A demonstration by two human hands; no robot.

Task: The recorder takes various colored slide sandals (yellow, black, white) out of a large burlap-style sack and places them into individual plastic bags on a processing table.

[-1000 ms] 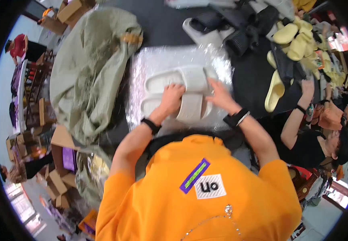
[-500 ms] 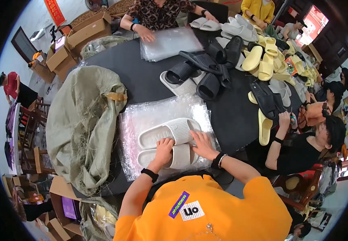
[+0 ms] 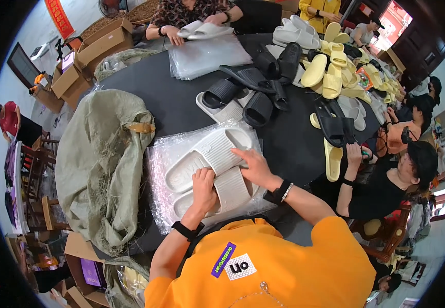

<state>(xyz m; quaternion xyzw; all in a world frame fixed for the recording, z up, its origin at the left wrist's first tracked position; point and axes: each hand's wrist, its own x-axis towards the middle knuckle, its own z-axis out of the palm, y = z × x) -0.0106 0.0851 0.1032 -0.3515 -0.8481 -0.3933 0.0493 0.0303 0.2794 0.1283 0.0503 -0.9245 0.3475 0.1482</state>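
A pair of white slide slippers lies side by side in front of me: the far slipper (image 3: 221, 152) is angled up to the right, and the near slipper (image 3: 232, 189) is partly under my hands. Beneath them is a stack of clear plastic bags (image 3: 156, 154). My left hand (image 3: 203, 189) has its fingers curled over the inner edges of the slippers, behind the straps. My right hand (image 3: 257, 169) rests at the gap by the toe ends, its index finger stretched onto the far strap; its lower fingers are partly hidden.
A bulky grey-green sack (image 3: 104, 169) stands at the left. Black slippers (image 3: 257, 95) lie beyond the bags, with yellow slippers (image 3: 332, 82) piled at the far right. Across the black table (image 3: 176, 110), a person handles white slippers (image 3: 207, 30) over more bags (image 3: 207, 56). Another person (image 3: 381, 179) works at the right.
The far white slipper has turned, its toe end swinging away from me and apart from the near one. My right index finger has stretched out. Across the table, the person has brought white slippers over the bags.
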